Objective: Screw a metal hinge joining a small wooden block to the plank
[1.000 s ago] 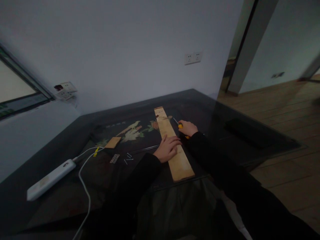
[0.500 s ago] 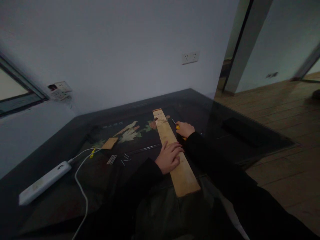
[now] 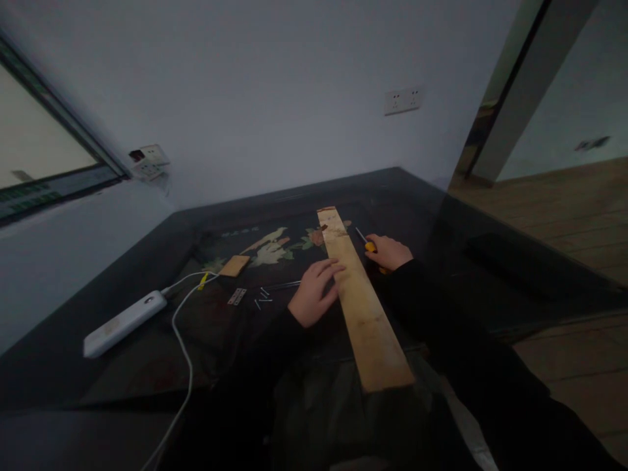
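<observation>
A long wooden board (image 3: 366, 307) lies lengthwise on the dark table, its near end at the table's front edge. My left hand (image 3: 314, 291) rests at the board's left side, fingers stretched, with the fingertips touching its edge. To the right of the board, my right hand (image 3: 390, 252) is closed around the yellow handle of a screwdriver (image 3: 370, 247), whose metal shaft points away from me. Several screws (image 3: 263, 297) and two small metal hinge-like plates (image 3: 237, 296) lie left of my left hand. Behind them is a small wooden block (image 3: 234, 265).
A white power strip (image 3: 125, 322) lies on the left of the table (image 3: 206, 226), its white cable (image 3: 185, 353) looping toward the front edge. A dark flat object (image 3: 510, 265) sits at the right. Wall sockets (image 3: 403, 101) are behind the table.
My left hand has slid leftward off the board's top to its left edge. The right hand still holds the screwdriver beside the board. The camera view has shifted to the left.
</observation>
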The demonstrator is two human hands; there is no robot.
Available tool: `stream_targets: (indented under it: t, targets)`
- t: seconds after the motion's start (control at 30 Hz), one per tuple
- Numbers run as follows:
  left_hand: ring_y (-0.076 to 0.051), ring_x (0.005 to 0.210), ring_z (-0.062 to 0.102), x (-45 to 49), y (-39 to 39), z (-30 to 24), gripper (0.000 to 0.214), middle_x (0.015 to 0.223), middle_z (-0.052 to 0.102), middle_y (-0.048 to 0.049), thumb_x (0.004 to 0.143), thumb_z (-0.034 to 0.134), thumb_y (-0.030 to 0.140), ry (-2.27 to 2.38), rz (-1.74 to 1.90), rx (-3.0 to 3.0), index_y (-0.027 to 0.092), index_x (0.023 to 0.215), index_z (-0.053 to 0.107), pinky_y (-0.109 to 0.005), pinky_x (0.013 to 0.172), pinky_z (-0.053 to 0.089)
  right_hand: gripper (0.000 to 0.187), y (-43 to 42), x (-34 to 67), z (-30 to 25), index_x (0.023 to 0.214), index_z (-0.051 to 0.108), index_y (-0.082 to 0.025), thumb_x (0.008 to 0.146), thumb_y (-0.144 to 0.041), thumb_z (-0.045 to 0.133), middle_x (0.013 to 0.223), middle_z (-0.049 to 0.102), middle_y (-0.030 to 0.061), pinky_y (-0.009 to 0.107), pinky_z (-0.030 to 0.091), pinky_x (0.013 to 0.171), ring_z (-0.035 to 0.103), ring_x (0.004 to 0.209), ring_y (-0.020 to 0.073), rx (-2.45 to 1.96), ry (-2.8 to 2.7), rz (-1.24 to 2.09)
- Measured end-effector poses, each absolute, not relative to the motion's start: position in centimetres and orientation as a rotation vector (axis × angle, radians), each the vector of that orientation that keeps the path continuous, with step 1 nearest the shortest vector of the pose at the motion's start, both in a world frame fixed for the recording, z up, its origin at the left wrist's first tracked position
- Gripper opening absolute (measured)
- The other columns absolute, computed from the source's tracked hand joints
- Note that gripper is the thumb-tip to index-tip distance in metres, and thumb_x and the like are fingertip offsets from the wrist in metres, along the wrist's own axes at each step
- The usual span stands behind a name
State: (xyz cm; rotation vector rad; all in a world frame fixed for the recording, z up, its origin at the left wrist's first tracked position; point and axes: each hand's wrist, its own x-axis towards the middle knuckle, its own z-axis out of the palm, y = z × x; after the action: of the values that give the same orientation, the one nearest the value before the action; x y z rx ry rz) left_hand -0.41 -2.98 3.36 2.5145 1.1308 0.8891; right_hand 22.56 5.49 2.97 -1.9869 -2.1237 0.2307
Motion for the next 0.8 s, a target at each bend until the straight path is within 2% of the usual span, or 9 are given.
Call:
stream_targets:
  t: [0.1,0.23,0.37,0.5,0.67,0.8]
  targets:
    - [-0.023,0.116,0.051,-6.0,-2.1,3.9,0.033,0.119,0.059,-0.0096,0.086,0.041,0.015,1.31,0.927,2.488,0.02,0.114,0.057,-0.044,0.102,0.039,0.051,5.0,23.5,3.0,0.126,0.053,-0.024,0.084,-0.052,0.047,0.112,0.061,0.0144,0.039,0.046,0.077,0.061,0.097,0.0292,-1.95,-2.075,0.231]
    - [-0.023,0.11,0.053,-13.9,-1.6,3.0,0.05,0.111,0.06,-0.0082,0.071,0.038,-0.001,1.532,0.728,2.481,0.019,0.112,0.059,-0.045,0.099,0.042,0.059,5.2,24.5,2.8,0.126,0.053,-0.022,0.081,-0.06,0.047,0.108,0.062,0.0123,0.037,0.046,0.075,0.061,0.094,0.0269,-1.897,-2.051,0.263]
    - [-0.022,0.113,0.052,-17.8,-2.2,2.0,0.063,0.117,0.057,-0.0092,0.064,0.041,-0.002,1.545,0.503,2.509,0.018,0.122,0.054,-0.043,0.101,0.041,0.059,5.7,24.7,2.4,0.123,0.056,-0.02,0.081,-0.062,0.046,0.107,0.062,0.0118,0.036,0.045,0.075,0.06,0.095,0.0264,-1.863,-2.056,0.284]
    - [-0.024,0.114,0.052,-18.0,-2.8,1.8,0.068,0.121,0.054,-0.0097,0.063,0.048,0.0,1.572,0.43,2.505,0.021,0.127,0.051,-0.043,0.099,0.043,0.054,5.9,24.8,2.1,0.118,0.06,-0.019,0.083,-0.058,0.045,0.099,0.064,0.0105,0.032,0.043,0.071,0.06,0.09,0.0234,-1.814,-2.023,0.243]
    - [-0.022,0.106,0.056,-17.3,-2.4,1.8,0.049,0.111,0.059,-0.0081,0.067,0.051,0.003,1.561,0.42,2.46,0.019,0.113,0.06,-0.041,0.096,0.045,0.049,5.6,24.9,2.6,0.111,0.063,-0.021,0.082,-0.057,0.048,0.093,0.065,0.0085,0.03,0.041,0.064,0.06,0.082,0.0209,-1.815,-1.933,0.172]
    - [-0.019,0.093,0.061,-17.1,-2.0,1.7,0.031,0.102,0.061,-0.0064,0.072,0.056,0.014,1.591,0.448,2.363,0.02,0.102,0.064,-0.033,0.078,0.053,0.039,5.4,25.0,3.3,0.105,0.065,-0.021,0.083,-0.051,0.051,0.088,0.066,0.0073,0.028,0.039,0.061,0.059,0.076,0.0189,-1.795,-1.841,0.154]
